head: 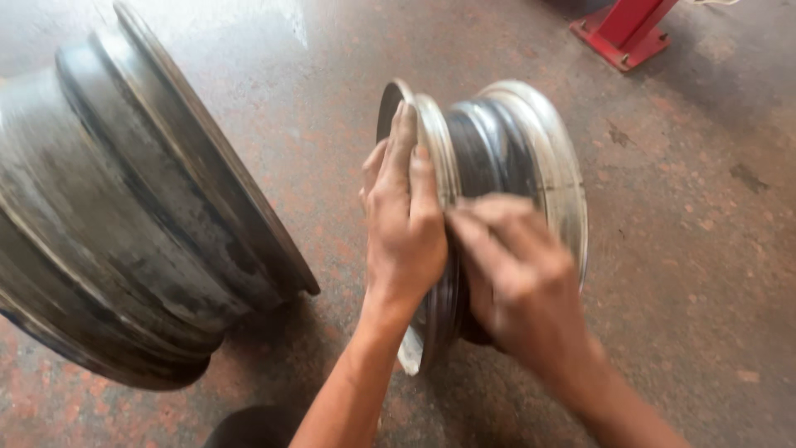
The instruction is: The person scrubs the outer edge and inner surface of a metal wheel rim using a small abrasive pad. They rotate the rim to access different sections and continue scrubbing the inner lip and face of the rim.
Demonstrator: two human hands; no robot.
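A bare silver wheel rim point(518, 141) stands on its edge on the floor in the middle of the view. My left hand point(404, 224) lies flat against the rim's near flange, fingers pointing up along it. My right hand point(518, 278) is blurred and rests on the rim's barrel just right of that flange, fingers bunched against the metal. Whether the right hand pinches anything small is hidden by the blur.
A larger, darker steel rim point(124, 216) stands on edge at the left, close to my left arm. The floor point(688, 249) is reddish speckled stone. A red metal stand base point(623, 31) sits at the top right. A dark round object point(253, 427) shows at the bottom edge.
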